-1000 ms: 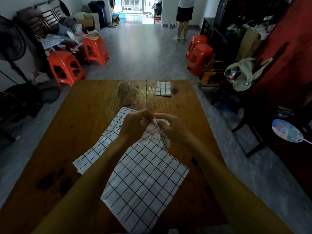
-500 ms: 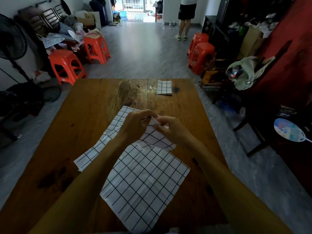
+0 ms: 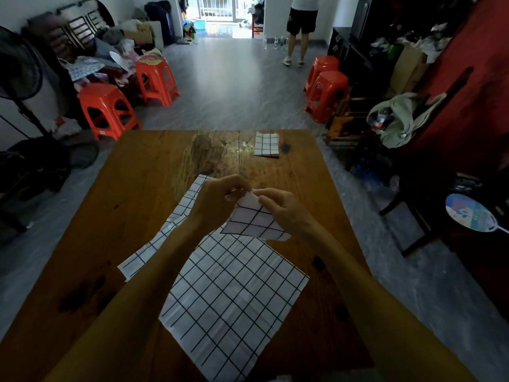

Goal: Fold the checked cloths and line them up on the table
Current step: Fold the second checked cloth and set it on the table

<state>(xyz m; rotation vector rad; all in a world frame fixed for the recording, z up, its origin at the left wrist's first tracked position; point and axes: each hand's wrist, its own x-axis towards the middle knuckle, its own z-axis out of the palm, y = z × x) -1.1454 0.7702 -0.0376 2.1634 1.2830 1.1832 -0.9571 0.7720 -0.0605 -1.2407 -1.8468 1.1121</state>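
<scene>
I see thin white black-grid cloth, corner pinched between left hand and right hand fingers | creased flat cloth below them, folded square beyond | worn wooden table, orange stools, grey floor | lifted flap now lower than before.

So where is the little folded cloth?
The folded cloth lies at the table's far edge, right of centre, beyond both hands.
</scene>
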